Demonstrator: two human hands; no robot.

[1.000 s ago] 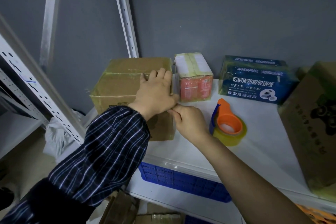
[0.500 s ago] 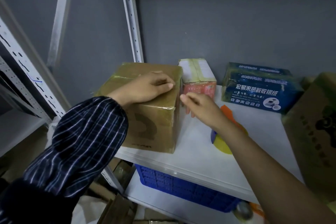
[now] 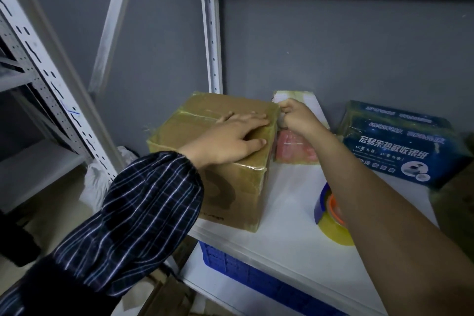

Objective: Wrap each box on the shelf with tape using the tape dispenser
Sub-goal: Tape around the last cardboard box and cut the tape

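Arm [image 3: 372, 187] half hides tape dispenser [image 3: 324, 205]; right hand [image 3: 297, 119] grasp unclear.

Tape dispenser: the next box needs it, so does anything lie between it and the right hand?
Nothing visible does. The right hand is by the cardboard box; the tape dispenser lies nearer on the white shelf, partly hidden under that forearm, with only bare shelf between.
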